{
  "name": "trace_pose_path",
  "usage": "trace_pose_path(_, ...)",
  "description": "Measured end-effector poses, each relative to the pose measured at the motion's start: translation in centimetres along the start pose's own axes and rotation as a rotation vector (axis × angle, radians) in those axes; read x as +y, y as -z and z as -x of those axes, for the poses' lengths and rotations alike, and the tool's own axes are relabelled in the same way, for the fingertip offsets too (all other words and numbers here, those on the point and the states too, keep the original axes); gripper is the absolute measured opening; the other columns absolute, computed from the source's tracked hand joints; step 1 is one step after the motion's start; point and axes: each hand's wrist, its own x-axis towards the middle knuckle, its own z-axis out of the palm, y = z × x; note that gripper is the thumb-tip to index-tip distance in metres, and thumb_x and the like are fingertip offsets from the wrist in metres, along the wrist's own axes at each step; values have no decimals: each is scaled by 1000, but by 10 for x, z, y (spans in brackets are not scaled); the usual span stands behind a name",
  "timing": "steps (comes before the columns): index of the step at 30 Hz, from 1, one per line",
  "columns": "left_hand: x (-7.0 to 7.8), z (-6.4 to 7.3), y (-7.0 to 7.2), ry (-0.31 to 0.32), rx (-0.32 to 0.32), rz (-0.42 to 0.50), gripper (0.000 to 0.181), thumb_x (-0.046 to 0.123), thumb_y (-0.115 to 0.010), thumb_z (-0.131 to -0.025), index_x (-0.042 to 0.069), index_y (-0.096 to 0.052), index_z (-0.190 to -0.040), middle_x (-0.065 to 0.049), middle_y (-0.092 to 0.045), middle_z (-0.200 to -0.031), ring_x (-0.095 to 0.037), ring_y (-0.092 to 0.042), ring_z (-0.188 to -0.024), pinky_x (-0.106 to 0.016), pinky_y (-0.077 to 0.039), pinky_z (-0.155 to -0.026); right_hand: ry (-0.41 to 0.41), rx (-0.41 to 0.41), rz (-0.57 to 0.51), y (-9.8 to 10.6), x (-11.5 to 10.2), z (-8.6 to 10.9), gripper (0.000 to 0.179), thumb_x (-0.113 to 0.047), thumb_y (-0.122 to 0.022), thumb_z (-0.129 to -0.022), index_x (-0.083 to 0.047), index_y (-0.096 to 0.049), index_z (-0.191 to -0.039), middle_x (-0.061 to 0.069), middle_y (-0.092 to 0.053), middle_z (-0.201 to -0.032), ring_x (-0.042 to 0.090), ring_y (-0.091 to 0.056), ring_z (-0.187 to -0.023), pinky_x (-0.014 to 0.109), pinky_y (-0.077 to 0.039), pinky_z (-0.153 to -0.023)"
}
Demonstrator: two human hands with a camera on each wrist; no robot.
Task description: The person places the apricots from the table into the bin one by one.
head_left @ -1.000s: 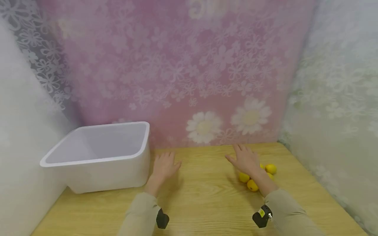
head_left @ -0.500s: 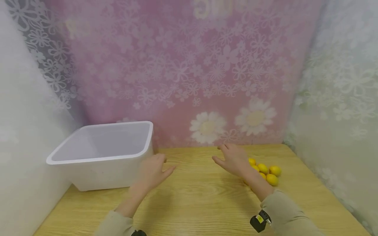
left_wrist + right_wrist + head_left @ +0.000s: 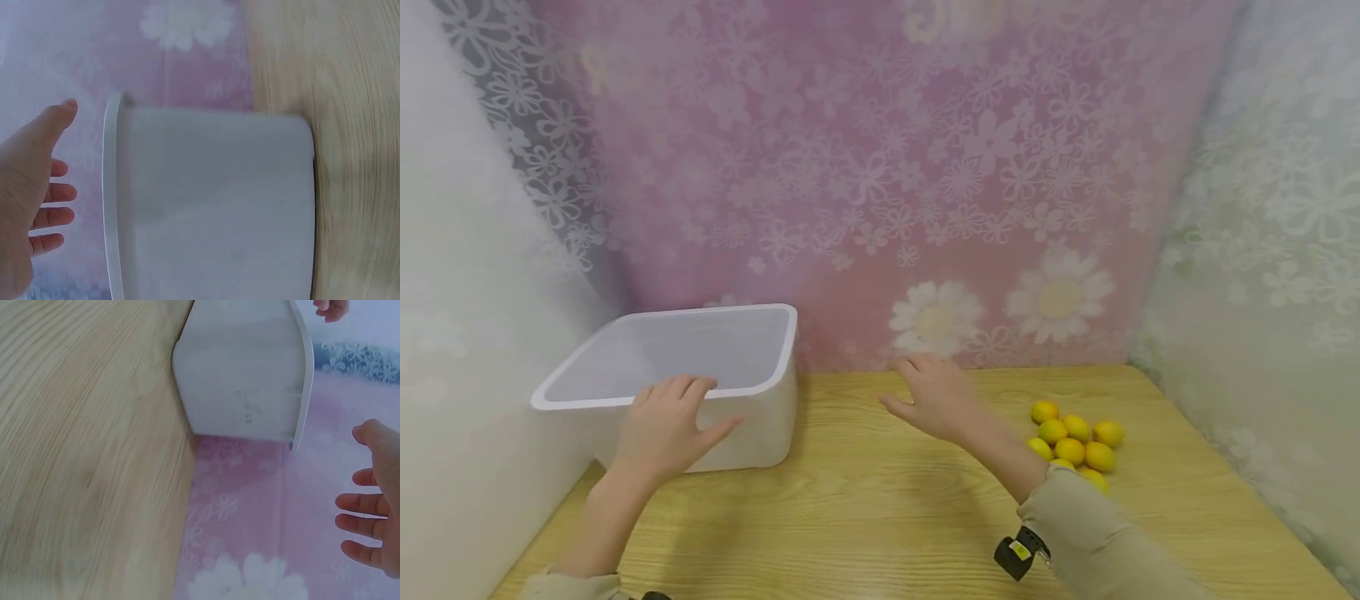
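A deep white bin stands at the left of the wooden table. My left hand is in front of its near wall in the head view, fingers apart and holding nothing. In the left wrist view that hand is clear of the bin's rim, its fingers loosely spread. My right hand hovers over the table to the right of the bin, with relaxed fingers and nothing in them. Several yellow lemon-like fruits lie grouped on the table beside my right forearm, which hides part of the group's near side.
The wooden table runs back to a pink flowered wall covering. A pale wall borders the right side, and another white wall stands close behind the bin's left.
My left hand has moved left, from beside the bin to in front of it. My right hand has moved left, off the fruits, uncovering more of them. The view has shifted slightly.
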Motion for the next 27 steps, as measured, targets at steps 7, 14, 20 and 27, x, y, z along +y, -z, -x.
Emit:
trace_pose_path(7,-52,18,23,108,-94,-71,61,42,-77,-64,-2,-62,-103,-23,-61,-97,-43,-56,-88,-57,-41,-69,51,-19,-45,-3,-28,-23,51,-46,-55,-89,-11,-54,-126,6,-57,-118,26,-54,-105,46,-45,-84)
trace_pose_path(14,-98,41,35,243,-185,-102,66,42,-75,-68,-7,-55,-108,-31,-54,-100,-49,-52,-87,-60,-38,-68,104,-27,-86,-9,-52,-41,49,-43,-55,-90,-12,-53,-128,6,-55,-123,26,-51,-113,46,-41,-93)
trace_pose_path(20,-122,56,42,347,-306,-93,70,50,-66,-78,-9,-50,-111,-36,-50,-96,-49,-50,-83,-57,-38,-61,116,-33,-98,-15,-73,-56,44,-42,-56,-90,-15,-55,-124,2,-58,-117,21,-54,-108,43,-44,-89)
trace_pose_path(27,-140,70,42,399,-345,-70,62,40,-65,-82,-12,-47,-110,-38,-49,-90,-51,-50,-77,-54,-40,-57,143,-69,8,-29,-90,-71,46,-44,-53,-91,-15,-54,-127,1,-58,-111,19,-55,-104,36,-46,-84)
